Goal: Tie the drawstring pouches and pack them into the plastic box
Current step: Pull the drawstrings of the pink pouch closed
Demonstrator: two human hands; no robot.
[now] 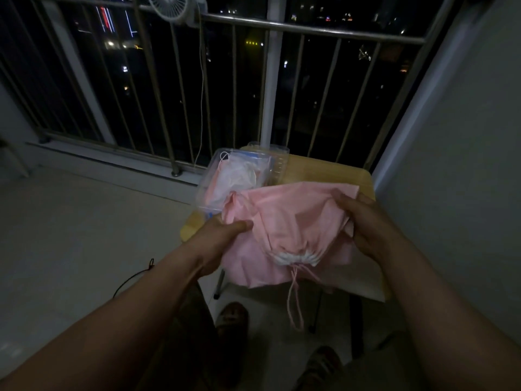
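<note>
I hold a pink drawstring pouch (293, 221) above the near edge of a small yellow table (332, 172). Its mouth is gathered toward me, showing white lining, and its pink cord (294, 303) dangles below. My left hand (222, 232) grips the pouch's left side, thumb on top. My right hand (363, 221) grips its right side with fingers curled into the fabric. Behind the pouch a clear plastic box (210, 176) stands open on the table, with white and pink pouches inside.
A metal railing (310, 28) runs behind the table, with a small fan (172, 7) clipped to it and a white cable hanging down. A wall stands close on the right. Pale tiled floor spreads to the left. My feet in sandals show below.
</note>
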